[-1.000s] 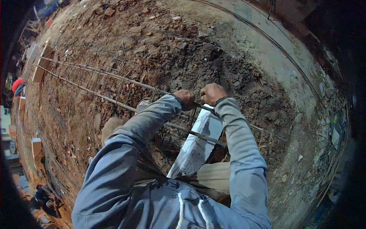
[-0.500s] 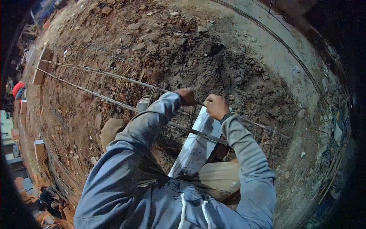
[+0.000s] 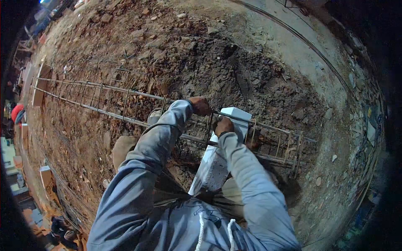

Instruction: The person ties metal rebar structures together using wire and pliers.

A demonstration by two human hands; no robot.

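A long rebar cage (image 3: 113,88) with several square stirrups stretches across the view, from far left to right of me. Under it, between my legs, lies a white block (image 3: 214,167), long and pale-topped. My left hand (image 3: 201,106) is closed around the cage's upper bar, close to a stirrup. Just below that bar, over the block, my right hand (image 3: 225,125) is bent with its fingers curled together beside the stirrup. Whatever those fingers pinch is hidden.
Rough, broken soil (image 3: 247,75) surrounds the cage. A wooden-sided block (image 3: 39,85) supports its far left end, and another block (image 3: 46,175) stands lower left. Long thin rods (image 3: 293,31) curve along the upper right. A person (image 3: 63,232) is at the lower left.
My right hand has dropped from above the upper bar to below it, moving left and toward me. My left hand stays at the bar. The view has shifted slightly.
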